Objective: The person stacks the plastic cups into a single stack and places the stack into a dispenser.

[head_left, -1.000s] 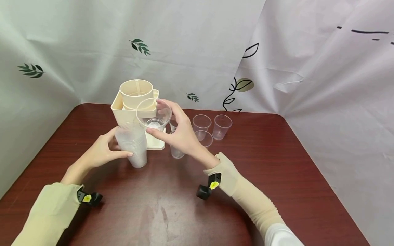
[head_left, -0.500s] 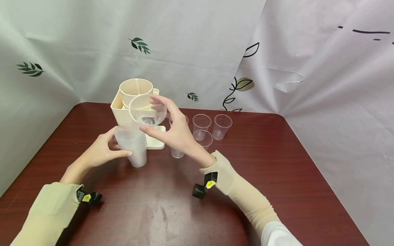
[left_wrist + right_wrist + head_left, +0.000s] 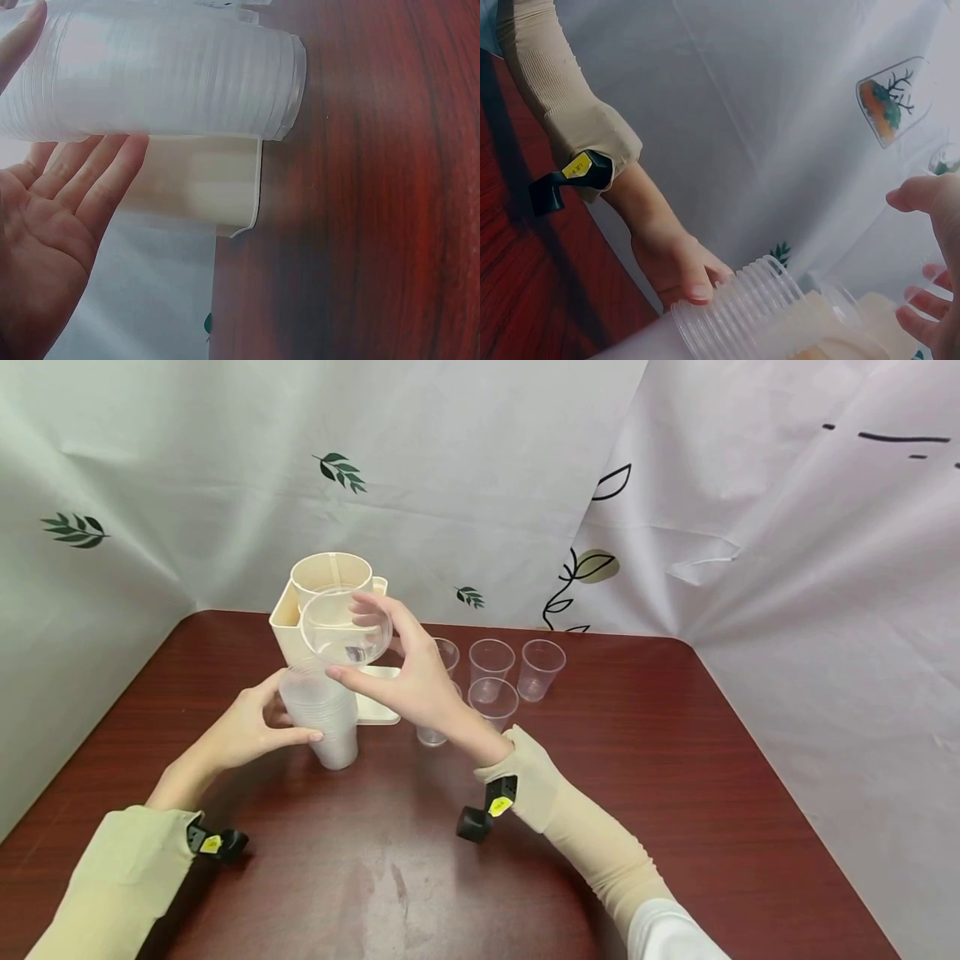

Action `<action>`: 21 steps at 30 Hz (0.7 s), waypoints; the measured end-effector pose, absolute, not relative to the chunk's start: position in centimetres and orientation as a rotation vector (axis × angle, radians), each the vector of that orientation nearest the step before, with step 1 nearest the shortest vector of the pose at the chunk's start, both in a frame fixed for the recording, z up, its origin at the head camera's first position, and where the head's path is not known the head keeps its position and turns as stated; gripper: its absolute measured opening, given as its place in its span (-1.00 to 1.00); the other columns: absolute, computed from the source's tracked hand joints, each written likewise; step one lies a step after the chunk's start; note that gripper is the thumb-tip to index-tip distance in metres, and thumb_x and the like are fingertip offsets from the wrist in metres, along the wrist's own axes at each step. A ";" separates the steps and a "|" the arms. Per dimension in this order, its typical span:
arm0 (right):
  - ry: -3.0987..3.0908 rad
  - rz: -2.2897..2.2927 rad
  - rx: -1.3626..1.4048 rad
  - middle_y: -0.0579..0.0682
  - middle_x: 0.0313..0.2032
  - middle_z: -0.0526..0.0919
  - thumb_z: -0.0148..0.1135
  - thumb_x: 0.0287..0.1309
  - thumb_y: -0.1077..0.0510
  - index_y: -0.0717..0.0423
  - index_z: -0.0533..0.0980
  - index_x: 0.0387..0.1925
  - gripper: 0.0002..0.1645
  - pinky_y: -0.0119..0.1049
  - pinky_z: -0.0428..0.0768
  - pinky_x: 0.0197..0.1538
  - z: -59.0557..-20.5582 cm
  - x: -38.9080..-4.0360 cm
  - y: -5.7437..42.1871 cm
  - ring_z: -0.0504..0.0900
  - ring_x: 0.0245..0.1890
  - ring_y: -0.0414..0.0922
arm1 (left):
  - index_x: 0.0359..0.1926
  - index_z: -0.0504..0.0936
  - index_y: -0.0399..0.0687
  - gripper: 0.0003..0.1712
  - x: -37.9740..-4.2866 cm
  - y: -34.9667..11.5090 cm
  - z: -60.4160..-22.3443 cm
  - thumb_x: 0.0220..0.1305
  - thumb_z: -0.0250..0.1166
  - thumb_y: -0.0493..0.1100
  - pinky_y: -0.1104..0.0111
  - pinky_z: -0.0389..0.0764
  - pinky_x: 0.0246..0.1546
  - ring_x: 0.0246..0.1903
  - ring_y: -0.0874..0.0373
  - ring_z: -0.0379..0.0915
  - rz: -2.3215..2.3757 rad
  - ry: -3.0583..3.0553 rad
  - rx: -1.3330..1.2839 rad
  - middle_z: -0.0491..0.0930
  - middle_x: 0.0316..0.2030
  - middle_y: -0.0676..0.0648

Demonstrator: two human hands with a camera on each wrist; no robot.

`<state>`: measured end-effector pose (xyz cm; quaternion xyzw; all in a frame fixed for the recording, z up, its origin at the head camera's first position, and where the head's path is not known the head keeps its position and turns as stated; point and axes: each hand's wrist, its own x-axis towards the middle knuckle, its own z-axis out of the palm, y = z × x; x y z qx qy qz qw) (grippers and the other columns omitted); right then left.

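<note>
Left of the middle in the head view, my left hand [image 3: 243, 727] grips a tall stack of nested clear plastic cups [image 3: 336, 735], thumb in front and fingers behind. The ribbed rims of the stack [image 3: 180, 75] show up close in the left wrist view. My right hand [image 3: 412, 672] holds a single clear plastic cup [image 3: 318, 631] between thumb and fingers, tilted, just above the mouth of the stack. From the right wrist, that hand [image 3: 934, 259] appears at the right edge, thumb and fingers spread around the see-through cup.
Behind the stack stands a cream plastic box [image 3: 288, 631] with a round cream tube [image 3: 330, 578] in it and a flat cream base [image 3: 381, 710]. Several clear cups [image 3: 542, 672] stand upright on the dark red table [image 3: 675, 793]. A white patterned curtain [image 3: 465, 468] hangs behind.
My right hand has moved left with the single cup, bringing it over the stack and tilting it more. The left hand and its stack stay in place.
</note>
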<state>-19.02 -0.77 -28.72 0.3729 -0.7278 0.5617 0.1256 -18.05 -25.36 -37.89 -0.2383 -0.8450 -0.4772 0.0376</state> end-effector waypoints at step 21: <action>-2.171 1.814 1.088 0.15 0.20 0.46 0.42 -0.02 0.30 0.05 0.06 0.34 -0.02 -0.43 0.53 0.15 -29.4 -19.4 -2.2 0.50 0.17 -0.09 | 0.28 0.25 -0.17 -0.13 -17.8 -25.2 -37.9 -0.05 0.49 -0.36 0.59 0.62 -0.24 -0.19 0.49 0.55 -1.472 -2.576 -0.725 0.52 -0.12 0.35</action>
